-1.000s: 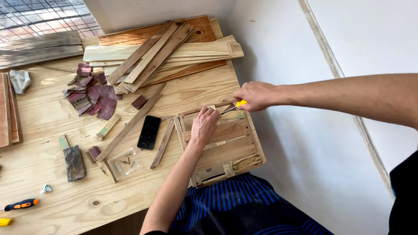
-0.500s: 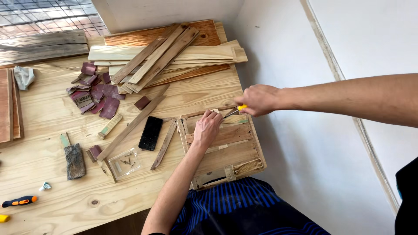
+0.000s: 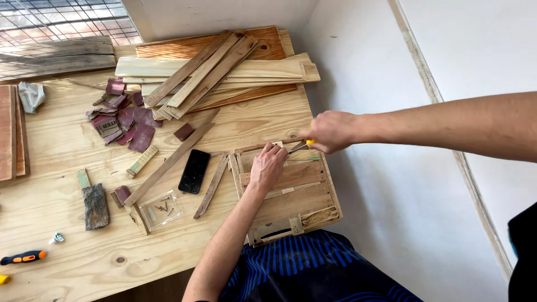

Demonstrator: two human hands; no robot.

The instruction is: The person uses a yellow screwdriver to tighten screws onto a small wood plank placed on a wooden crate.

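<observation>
A small wooden slat crate point(image 3: 291, 196) lies at the right front edge of the plywood table point(image 3: 67, 263), partly over my lap. My left hand point(image 3: 267, 166) rests flat on the crate's top slats, fingers near its far rim. My right hand point(image 3: 331, 131) reaches in from the right and grips a yellow-handled tool point(image 3: 302, 146), its metal tip at the crate's far edge close to my left fingertips.
A black phone point(image 3: 194, 170) lies left of the crate beside loose wood strips point(image 3: 168, 162). A clear tray of screws point(image 3: 159, 210), sandpaper scraps point(image 3: 120, 114), stacked boards point(image 3: 218, 70), a sanding block point(image 3: 96, 205) and an orange-handled screwdriver point(image 3: 23, 258) sit on the table.
The view has drifted slightly, so everything sits a little lower in frame. Both hands stay on the crate; the tool tip remains at the crate's far edge.
</observation>
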